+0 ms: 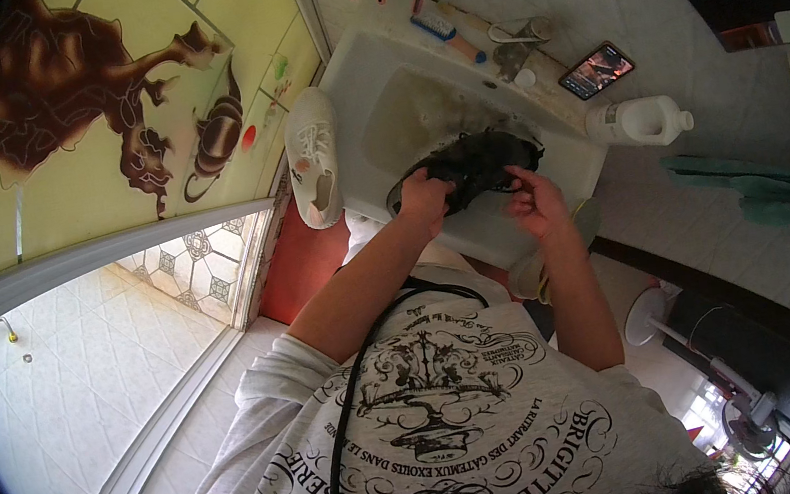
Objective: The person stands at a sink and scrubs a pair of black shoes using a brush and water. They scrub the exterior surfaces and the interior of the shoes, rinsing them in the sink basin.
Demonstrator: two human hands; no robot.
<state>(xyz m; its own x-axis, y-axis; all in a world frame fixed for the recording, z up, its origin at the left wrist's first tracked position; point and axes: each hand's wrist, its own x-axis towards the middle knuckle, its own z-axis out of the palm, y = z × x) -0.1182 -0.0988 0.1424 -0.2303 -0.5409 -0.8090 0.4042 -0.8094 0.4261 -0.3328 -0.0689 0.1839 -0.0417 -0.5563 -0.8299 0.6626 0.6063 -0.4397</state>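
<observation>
A wet black shoe [480, 166] lies across the near side of the white sink [569, 144], over murky water. Its toe seems to point left, though its dark surface hides detail. My left hand [423, 201] grips its left part, thumb and fingers closed on the upper. At its right end my right hand [538, 204] has its fingertips pinched together against the dark edge, seemingly on a lace or the collar. A white lace-up shoe [313, 157] rests on the sink's left rim.
A blue-bristled brush [448, 35] lies on the sink's back ledge, near a small white cap [525, 78]. On the counter to the right are a lit phone [597, 70], a white jug [638, 122] and a green cloth [750, 184]. A tiled wall [270, 37] stands left.
</observation>
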